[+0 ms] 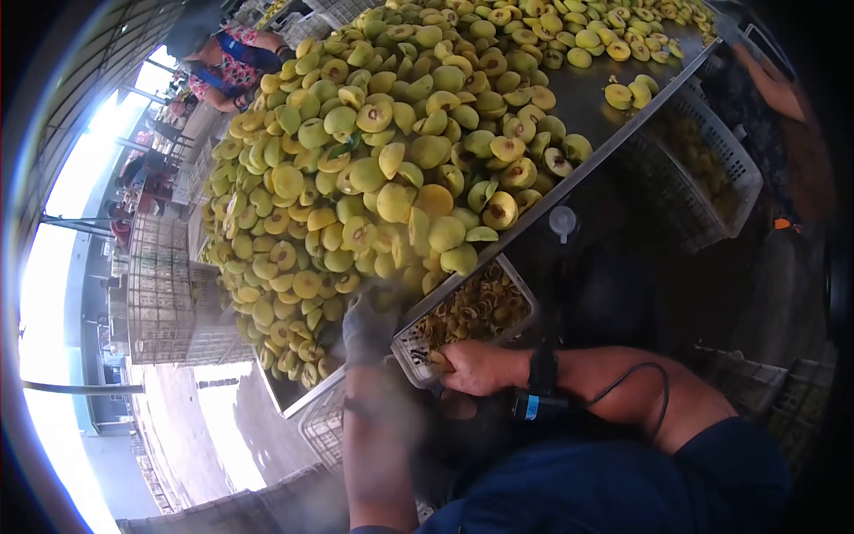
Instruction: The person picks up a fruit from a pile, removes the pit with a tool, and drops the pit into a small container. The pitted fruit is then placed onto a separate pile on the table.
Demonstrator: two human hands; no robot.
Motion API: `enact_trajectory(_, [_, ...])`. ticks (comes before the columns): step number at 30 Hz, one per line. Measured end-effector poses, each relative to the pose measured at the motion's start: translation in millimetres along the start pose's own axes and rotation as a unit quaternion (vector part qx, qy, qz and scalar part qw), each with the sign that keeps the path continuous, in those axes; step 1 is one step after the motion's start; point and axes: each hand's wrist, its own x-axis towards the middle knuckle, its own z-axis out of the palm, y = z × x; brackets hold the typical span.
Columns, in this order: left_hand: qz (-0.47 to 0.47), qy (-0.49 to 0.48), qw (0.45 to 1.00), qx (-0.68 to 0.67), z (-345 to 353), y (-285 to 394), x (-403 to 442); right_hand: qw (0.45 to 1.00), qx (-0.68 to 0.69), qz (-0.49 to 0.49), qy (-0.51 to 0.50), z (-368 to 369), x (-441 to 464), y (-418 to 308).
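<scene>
A big heap of halved yellow-green stone fruit (pixel 374 169), looking like peaches, covers the metal table (pixel 614 147). My left hand (pixel 369 331), in a pale grey glove, reaches to the heap's lower edge and touches the fruit there. Its fingers are blurred, so their grip is unclear. Over the near side of a white plastic crate (pixel 534 307), my right hand (pixel 480 368) is bare and closed. A small yellowish bit shows at its fingertips, but what it grips is mostly hidden. Brown-yellow cut scraps (pixel 476 311) lie inside that crate.
The table's raised metal rim (pixel 605 147) runs diagonally past my hands. Another crate (pixel 743 173) stands at right, near a co-worker's arm (pixel 778 89). A person in a flowered top (pixel 222 67) is at the far left side. Stacked crates (pixel 160 289) stand beyond the table.
</scene>
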Motion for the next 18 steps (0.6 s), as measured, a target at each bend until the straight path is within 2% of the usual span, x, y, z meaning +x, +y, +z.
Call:
enact_trajectory(2, [-0.002,-0.018,0.999,-0.048,17.5,-7.0,12.0,0.999,-0.043,0.003,0.013,-5.5,-1.9,-6.5])
enact_trajectory(4, [-0.095,-0.037,0.983,-0.150,8.0,-8.5,12.4,0.999,-0.040,0.006,0.018,-11.6,2.0,-6.1])
enact_trajectory(5, [-0.131,-0.035,0.931,-0.338,-0.1,-16.8,8.6,0.999,-0.037,0.006,0.018,-12.4,4.0,-5.7])
enact_trajectory(7, [0.034,0.037,0.988,-0.146,-20.3,-2.6,-12.7,0.998,-0.016,-0.019,0.053,-16.3,4.3,-14.3])
enact_trajectory(8, [0.114,0.075,0.990,-0.045,-33.4,11.0,-24.4,0.997,-0.008,-0.033,0.067,-18.1,5.9,-19.1])
enact_trajectory(9, [0.069,0.069,0.995,-0.032,-42.2,29.5,-35.6,0.997,0.010,-0.045,0.064,-18.1,8.5,-21.7])
enact_trajectory(12, [0.025,0.055,0.982,-0.177,-33.4,35.9,-56.4,0.995,0.041,-0.059,0.069,-17.1,7.8,-26.6])
enact_trajectory(18, [0.038,0.060,0.980,-0.187,-31.2,76.0,-78.8,0.992,0.007,-0.077,0.097,-16.8,-7.5,-36.8])
